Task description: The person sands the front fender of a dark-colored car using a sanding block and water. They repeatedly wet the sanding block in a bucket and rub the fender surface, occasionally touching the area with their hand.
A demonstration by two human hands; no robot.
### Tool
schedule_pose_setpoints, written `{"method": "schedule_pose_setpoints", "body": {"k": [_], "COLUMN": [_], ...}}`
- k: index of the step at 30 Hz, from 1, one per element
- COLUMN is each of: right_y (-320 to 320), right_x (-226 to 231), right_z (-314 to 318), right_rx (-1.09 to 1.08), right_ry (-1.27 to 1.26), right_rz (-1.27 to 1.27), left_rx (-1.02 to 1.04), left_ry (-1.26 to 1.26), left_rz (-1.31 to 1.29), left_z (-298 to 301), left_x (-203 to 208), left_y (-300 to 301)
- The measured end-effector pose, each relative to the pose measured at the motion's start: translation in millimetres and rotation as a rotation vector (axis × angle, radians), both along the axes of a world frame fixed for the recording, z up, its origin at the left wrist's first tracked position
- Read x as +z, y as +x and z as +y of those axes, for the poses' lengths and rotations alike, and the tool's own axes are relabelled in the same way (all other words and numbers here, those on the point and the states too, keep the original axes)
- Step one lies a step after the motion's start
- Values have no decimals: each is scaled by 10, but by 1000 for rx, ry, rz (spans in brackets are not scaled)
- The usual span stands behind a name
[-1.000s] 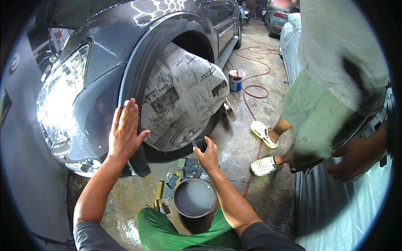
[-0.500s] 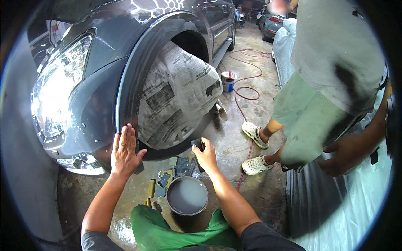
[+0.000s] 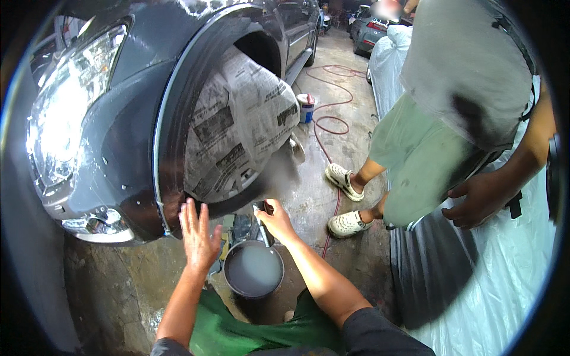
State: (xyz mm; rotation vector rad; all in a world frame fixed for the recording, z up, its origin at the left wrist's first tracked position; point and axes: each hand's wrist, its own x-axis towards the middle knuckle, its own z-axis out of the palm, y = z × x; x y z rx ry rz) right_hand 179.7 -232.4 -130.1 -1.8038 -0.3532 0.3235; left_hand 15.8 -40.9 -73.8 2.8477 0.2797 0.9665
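In front of me is the dark front fender of a car, its paint scuffed around the wheel arch. Newspaper covers the wheel inside the arch. My left hand is raised flat by the arch's lower end, fingers stretched and nothing in it; whether the fingertips touch the car I cannot tell. My right hand grips a slim dark block with a pale edge, held over the far rim of a round bucket of cloudy water. The block's exact kind is unclear.
Sandpaper sheets and pads lie on the wet floor behind the bucket. A person in green shorts stands at the right, beside a plastic-covered car. A paint can and a red hose are farther back.
My left hand has come off the fender's edge, moving right and toward me. My right hand has shifted slightly left with the block, now tilted toward the bucket. The whole view has shifted.
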Motion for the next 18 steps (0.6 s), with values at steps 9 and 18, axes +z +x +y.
{"method": "schedule_pose_setpoints", "body": {"k": [9, 18], "right_y": [-585, -675], "right_x": [-223, -585], "right_z": [335, 576], "right_rx": [191, 435], "right_ry": [-120, -25], "right_rz": [-105, 256], "left_rx": [-274, -28], "left_ry": [-1523, -1772], "left_rz": [115, 0], "left_z": [-174, -62], "left_x": [-1476, -1402], "left_y": [-319, -419]}}
